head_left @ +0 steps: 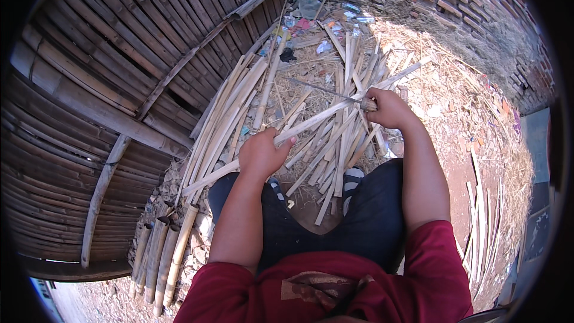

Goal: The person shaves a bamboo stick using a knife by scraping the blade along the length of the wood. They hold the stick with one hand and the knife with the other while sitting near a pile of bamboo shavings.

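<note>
My left hand (pixel 263 154) is wrapped round a long pale bamboo strip (pixel 317 118), which slants from beside my left knee up to the far right. In my right hand (pixel 390 109) is a knife with a short wooden handle (pixel 369 105). Its long thin blade (pixel 320 88) points away to the left and meets the strip close to the handle. Whether the edge is cutting into the strip I cannot tell. Beneath both hands lies a loose pile of split bamboo strips (pixel 326 155), between and beyond my feet.
A slatted bamboo wall (pixel 113 42) rises on the left, with long bamboo strips (pixel 230 110) lying along it. Several cut bamboo poles (pixel 158 257) are at the near left. Scraps of litter (pixel 323 46) lie before the brick wall (pixel 442 0). More thin strips (pixel 478 221) are on the right.
</note>
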{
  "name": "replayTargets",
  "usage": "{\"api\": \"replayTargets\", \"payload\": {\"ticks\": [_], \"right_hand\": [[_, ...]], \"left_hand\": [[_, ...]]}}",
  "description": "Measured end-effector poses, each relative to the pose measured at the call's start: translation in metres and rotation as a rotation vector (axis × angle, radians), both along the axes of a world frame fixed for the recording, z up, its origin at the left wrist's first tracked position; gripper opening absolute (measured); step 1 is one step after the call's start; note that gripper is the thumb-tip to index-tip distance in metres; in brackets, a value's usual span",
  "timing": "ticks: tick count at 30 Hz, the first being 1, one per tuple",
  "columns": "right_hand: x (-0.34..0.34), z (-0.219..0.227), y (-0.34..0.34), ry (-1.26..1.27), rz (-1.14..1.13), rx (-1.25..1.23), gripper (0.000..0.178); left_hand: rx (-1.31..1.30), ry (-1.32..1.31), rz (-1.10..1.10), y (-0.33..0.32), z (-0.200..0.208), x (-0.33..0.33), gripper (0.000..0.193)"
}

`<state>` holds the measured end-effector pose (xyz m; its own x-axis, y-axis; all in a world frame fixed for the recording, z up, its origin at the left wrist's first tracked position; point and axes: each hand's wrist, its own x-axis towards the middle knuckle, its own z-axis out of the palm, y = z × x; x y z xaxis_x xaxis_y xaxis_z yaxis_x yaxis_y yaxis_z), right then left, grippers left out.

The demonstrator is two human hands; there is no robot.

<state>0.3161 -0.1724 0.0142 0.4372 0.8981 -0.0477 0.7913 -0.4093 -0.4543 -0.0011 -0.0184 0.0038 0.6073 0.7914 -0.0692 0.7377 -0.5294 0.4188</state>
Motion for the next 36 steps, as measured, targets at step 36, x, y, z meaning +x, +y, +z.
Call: {"api": "replayTargets", "payload": {"ticks": [36], "right_hand": [[-0.019,0.013,0.006,-0.037,0.079,0.102,0.032]], "left_hand": [[0.129,-0.137,0.055,0.001,-0.007,0.002,0.052]]}}
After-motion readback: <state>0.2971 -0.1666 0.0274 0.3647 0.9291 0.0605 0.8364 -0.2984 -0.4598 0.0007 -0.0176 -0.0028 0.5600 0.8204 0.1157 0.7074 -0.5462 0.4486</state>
